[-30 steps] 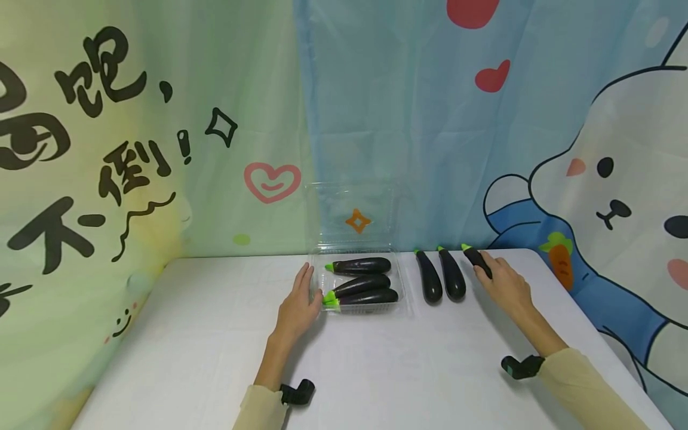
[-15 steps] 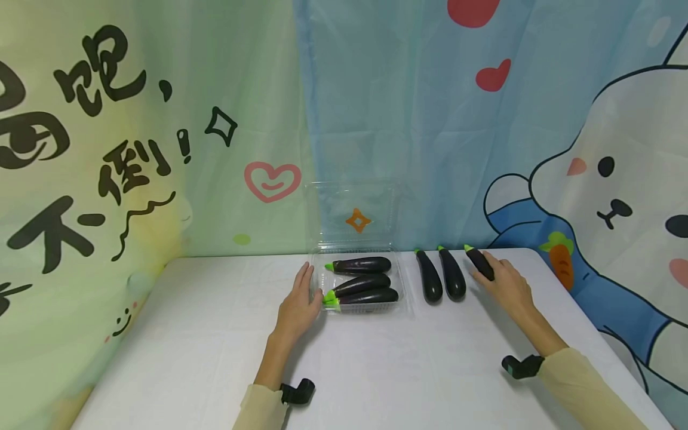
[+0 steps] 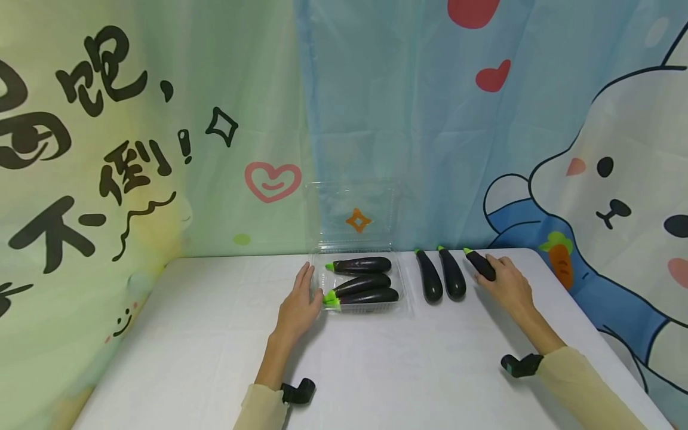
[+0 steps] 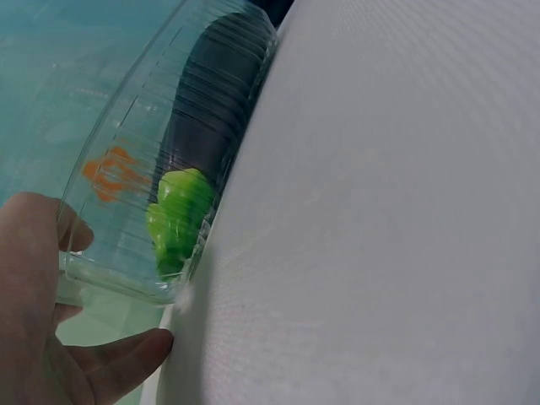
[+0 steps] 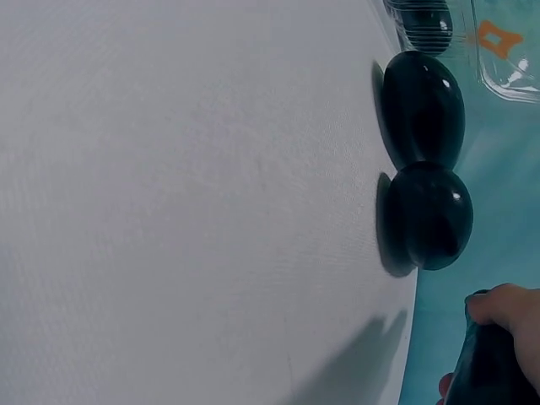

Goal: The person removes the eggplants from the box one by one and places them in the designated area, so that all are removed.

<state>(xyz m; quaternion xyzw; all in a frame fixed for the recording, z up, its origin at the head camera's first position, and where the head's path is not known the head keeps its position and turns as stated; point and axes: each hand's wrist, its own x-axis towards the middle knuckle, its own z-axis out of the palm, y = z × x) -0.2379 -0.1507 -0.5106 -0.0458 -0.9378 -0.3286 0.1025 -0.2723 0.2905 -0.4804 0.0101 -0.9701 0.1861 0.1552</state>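
Note:
My left hand (image 3: 297,304) rests with fairly straight fingers against the left side of a clear plastic clamshell box (image 3: 402,280), thumb at its front corner. Several dark eggplants with green stems lie inside, one eggplant (image 3: 361,265) at the back and two together in front. In the left wrist view an eggplant (image 4: 202,118) shows through the ribbed wall. My right hand (image 3: 507,285) grips another eggplant (image 3: 478,263), its green end pointing away. To its left, two eggplants, a nearer-box eggplant (image 3: 429,278) and its neighbour eggplant (image 3: 452,275), lie side by side on the table.
The box's transparent lid (image 3: 352,215) stands raised at the back, against the printed curtain (image 3: 269,119). A white cloth covers the table (image 3: 215,340), whose back edge runs just behind the box and eggplants. Each wrist carries a small black camera.
My right hand and the eggplant in it have shifted very slightly. My left hand, the box and the other eggplants stay in place.

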